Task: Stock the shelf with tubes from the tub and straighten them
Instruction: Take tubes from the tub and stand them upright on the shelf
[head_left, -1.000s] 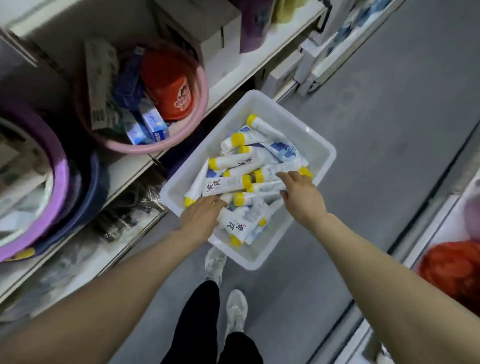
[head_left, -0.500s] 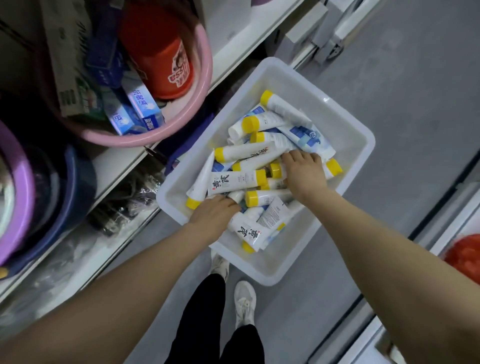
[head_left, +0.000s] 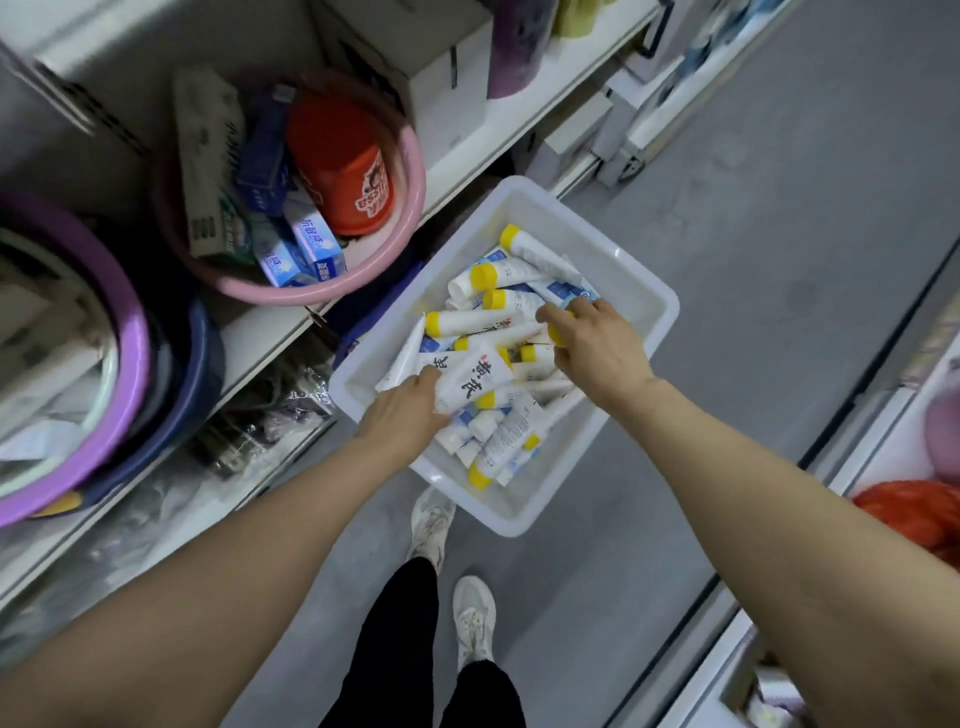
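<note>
As the left hand (head_left: 402, 418) grips a lettered tube (head_left: 470, 382) and the right hand (head_left: 597, 348) pinches a yellow cap (head_left: 557, 332), loose tubes could spill from the white tub (head_left: 657, 317).

Grey floor (head_left: 727, 260) carries the white tub (head_left: 649, 312). White shelf (head_left: 260, 338) carries a pink basin (head_left: 291, 293), stacked purple basins (head_left: 130, 364) and a box (head_left: 431, 67).

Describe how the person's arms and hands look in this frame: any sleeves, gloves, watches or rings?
Both forearms are bare up to the frame edge, with no sleeves in view. The left hand and right hand wear no gloves, and no watch, bracelet or ring shows on the visible sides. Lower down, the person wears black trousers and white lace-up sneakers.
</note>
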